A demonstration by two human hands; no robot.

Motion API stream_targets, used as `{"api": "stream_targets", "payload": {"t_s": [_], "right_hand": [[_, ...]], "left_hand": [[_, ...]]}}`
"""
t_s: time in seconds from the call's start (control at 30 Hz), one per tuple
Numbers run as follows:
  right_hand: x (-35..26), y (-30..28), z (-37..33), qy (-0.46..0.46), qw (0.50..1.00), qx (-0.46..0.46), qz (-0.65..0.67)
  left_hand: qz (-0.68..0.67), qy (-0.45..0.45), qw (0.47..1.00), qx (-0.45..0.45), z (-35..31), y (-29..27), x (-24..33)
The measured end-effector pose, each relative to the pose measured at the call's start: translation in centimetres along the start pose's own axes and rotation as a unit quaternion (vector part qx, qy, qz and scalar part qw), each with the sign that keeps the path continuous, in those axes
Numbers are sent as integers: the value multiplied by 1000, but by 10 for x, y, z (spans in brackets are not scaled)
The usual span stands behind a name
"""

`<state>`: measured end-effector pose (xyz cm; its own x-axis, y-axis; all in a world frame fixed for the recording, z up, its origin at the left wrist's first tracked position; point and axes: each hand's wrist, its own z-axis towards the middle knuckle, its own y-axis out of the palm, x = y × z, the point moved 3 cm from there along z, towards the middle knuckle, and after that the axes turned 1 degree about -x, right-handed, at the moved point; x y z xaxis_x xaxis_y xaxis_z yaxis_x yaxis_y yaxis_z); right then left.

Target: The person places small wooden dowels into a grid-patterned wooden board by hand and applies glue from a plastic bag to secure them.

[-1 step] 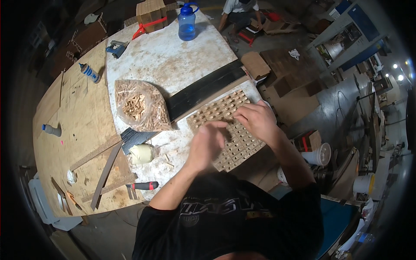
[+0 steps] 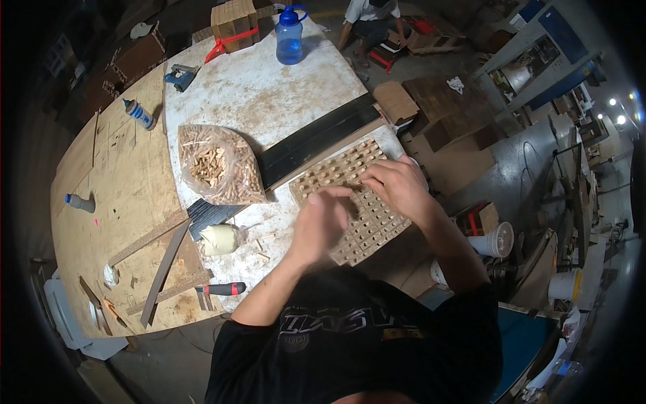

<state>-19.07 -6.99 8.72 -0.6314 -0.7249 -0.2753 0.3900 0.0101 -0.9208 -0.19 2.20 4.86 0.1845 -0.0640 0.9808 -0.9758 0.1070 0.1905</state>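
Bulky at the left, blocked by a clear bag point(image 2: 249, 165) of dowels; beyond the drilled block point(image 2: 367, 219), obstructed by a long black board point(image 2: 316, 138). Open past that, across the broad white worktop point(image 2: 242, 87) as far as the blue bottle point(image 2: 290, 44). Tight over the block itself, narrowed between the right hand point(image 2: 402, 188) and the blurred left hand point(image 2: 323, 225), and studded on the far part with upright pegs point(image 2: 331, 174). Barred from the near side by both forearms. Passable between left hand and cream roll point(image 2: 219, 240), just above low loose dowels point(image 2: 262, 254).
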Motion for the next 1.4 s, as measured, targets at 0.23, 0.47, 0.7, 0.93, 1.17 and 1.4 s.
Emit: {"api": "stream_targets", "payload": {"t_s": [0.23, 0.47, 0.7, 0.93, 1.17, 1.4], "right_hand": [[-45, -17, -17, 99, 965, 70, 233], [-77, 11, -33, 71, 963, 7, 261], [-78, 14, -35, 36, 973, 22, 226], [-53, 11, -30, 79, 938, -49, 333], [-17, 0, -27, 35, 889, 63, 453], [81, 0, -22, 177, 873, 94, 445]], "left_hand": [[-118, 16, 993, -1, 0, -1, -13], [-64, 58, 995, -56, -12, 17, -8], [-31, 66, 997, -19, -13, 19, -10], [109, 81, 990, 24, -9, 34, 9], [-110, 144, 981, 62, 7, 54, 8], [40, 91, 976, 196, 15, 55, 7]]}}
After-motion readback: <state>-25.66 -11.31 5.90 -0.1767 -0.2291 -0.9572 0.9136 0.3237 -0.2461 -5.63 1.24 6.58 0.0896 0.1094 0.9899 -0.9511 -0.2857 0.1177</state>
